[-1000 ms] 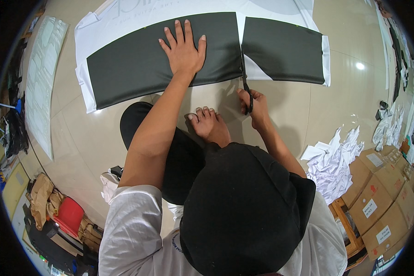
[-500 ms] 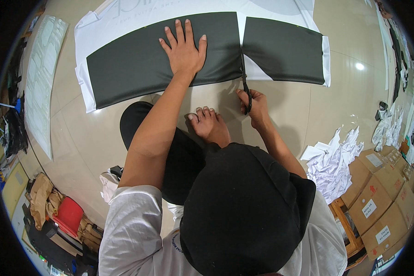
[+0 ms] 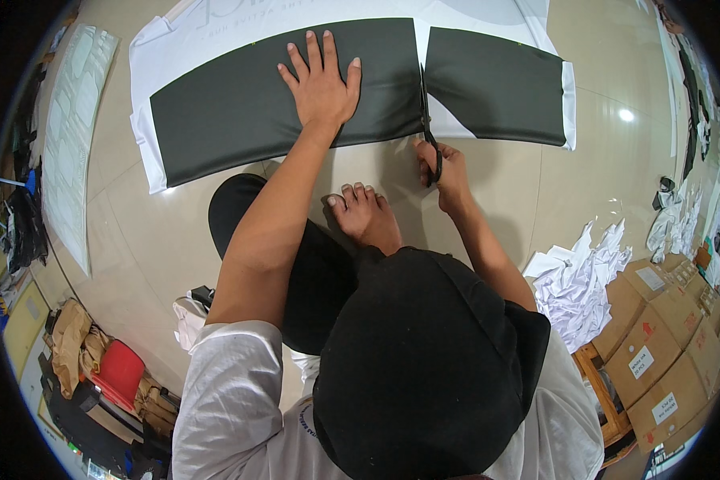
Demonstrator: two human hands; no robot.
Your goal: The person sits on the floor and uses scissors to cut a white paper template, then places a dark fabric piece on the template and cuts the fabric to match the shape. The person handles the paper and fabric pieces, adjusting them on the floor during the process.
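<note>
My left hand (image 3: pixel 322 96) lies spread flat on a long, curved dark grey panel (image 3: pixel 216 112) that rests on white printed fabric (image 3: pixel 152 52). My right hand (image 3: pixel 448 176) grips black scissors (image 3: pixel 433 160) by the handles, just below the panel's near edge. The blades point away from me along the line between the long panel and a shorter dark grey piece (image 3: pixel 496 80) to its right. White backing shows in a wedge at that piece's lower left corner and along its right end.
Tiled floor (image 3: pixel 584 184) surrounds the fabric, with my bare foot (image 3: pixel 368 216) below the panel. A translucent white strip (image 3: pixel 80 120) lies left. Crumpled white scraps (image 3: pixel 576 288) and stacked cardboard boxes (image 3: pixel 656 352) are at right; brown material and a red seat (image 3: pixel 120 372) are lower left.
My right hand and the scissors have moved a little forward, away from me, along the split. My left hand and the panels have shifted very slightly upward.
</note>
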